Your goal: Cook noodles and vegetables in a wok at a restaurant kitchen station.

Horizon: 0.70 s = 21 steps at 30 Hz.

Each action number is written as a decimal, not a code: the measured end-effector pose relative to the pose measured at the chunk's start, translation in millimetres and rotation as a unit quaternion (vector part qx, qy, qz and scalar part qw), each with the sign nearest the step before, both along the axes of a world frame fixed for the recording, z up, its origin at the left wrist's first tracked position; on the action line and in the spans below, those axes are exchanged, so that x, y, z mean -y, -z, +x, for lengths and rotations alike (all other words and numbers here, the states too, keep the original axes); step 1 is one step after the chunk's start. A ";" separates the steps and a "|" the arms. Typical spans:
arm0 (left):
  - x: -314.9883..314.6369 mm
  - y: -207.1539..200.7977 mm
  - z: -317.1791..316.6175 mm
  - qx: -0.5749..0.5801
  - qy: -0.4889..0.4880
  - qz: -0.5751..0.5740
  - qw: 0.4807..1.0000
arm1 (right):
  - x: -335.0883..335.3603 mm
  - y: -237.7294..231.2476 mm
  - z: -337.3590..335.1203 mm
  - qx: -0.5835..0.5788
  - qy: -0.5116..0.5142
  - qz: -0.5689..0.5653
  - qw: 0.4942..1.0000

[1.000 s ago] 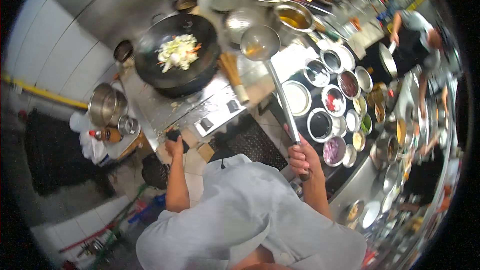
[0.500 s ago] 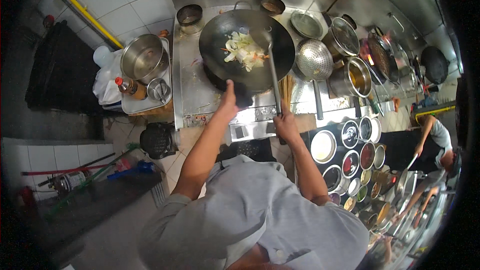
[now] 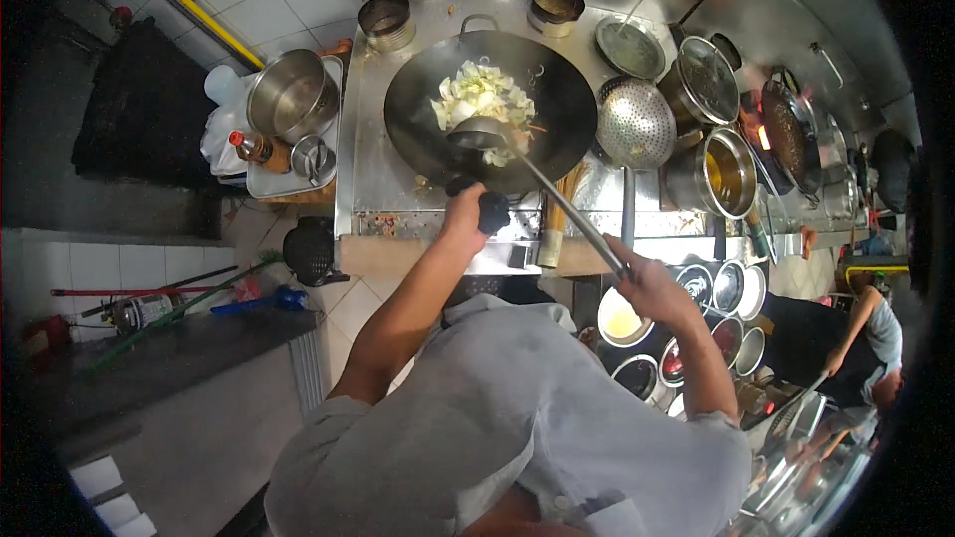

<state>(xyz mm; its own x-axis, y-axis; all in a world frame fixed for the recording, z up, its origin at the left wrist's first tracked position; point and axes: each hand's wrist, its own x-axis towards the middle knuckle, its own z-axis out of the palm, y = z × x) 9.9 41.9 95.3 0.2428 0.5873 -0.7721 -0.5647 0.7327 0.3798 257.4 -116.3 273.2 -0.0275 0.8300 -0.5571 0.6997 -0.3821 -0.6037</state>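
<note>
The left forearm point(image 3: 403, 313) and right forearm point(image 3: 704, 353) angle forward and inward; the left hand point(image 3: 463, 221) grips farther ahead, the right hand point(image 3: 652, 286) curls closed.

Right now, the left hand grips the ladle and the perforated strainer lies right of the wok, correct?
Not the left: the head view shows the right hand gripping the ladle. The perforated strainer does lie right of the wok.

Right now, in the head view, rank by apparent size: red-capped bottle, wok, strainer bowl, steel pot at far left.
1. Wok
2. Steel pot and strainer bowl: look alike, so unranked
3. Red-capped bottle
</note>
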 end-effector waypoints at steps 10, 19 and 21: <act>86.2 44.7 -0.9 -0.054 -0.044 0.103 0.992 | -27.3 35.7 24.3 0.107 -0.010 0.143 0.984; -3.5 -28.0 -2.0 -0.004 0.041 0.043 0.998 | -24.7 -9.5 11.4 0.033 -0.020 -0.032 0.999; 0.3 7.9 -5.7 -0.010 0.033 0.088 0.996 | -22.4 45.8 9.1 0.085 -0.043 0.094 0.991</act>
